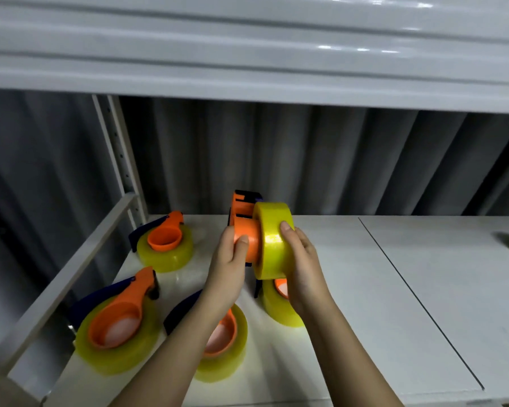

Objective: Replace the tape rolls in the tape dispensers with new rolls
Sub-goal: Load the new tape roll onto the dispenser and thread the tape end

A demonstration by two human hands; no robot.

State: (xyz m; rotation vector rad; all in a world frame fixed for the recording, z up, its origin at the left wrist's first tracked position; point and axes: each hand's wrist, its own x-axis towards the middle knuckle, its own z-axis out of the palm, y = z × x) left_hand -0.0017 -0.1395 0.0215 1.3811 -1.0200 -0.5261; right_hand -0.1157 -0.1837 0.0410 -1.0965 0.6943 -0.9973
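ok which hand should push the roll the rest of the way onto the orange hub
Right. The right hand already grips the yellow tape roll, which sits only partly on the hub, while the left hand holds the orange dispenser steady.

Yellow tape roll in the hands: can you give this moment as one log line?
left hand: grips orange dispenser hub | right hand: holds yellow tape roll, partly on hub | shelf: four loaded dispensers

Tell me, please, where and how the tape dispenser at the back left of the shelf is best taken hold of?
The back-left dispenser lies flat with its roll seated. Probably best: come from above and left and grip the dark handle jutting out past the roll; it is the only narrow part, while the yellow roll is wide and slick.
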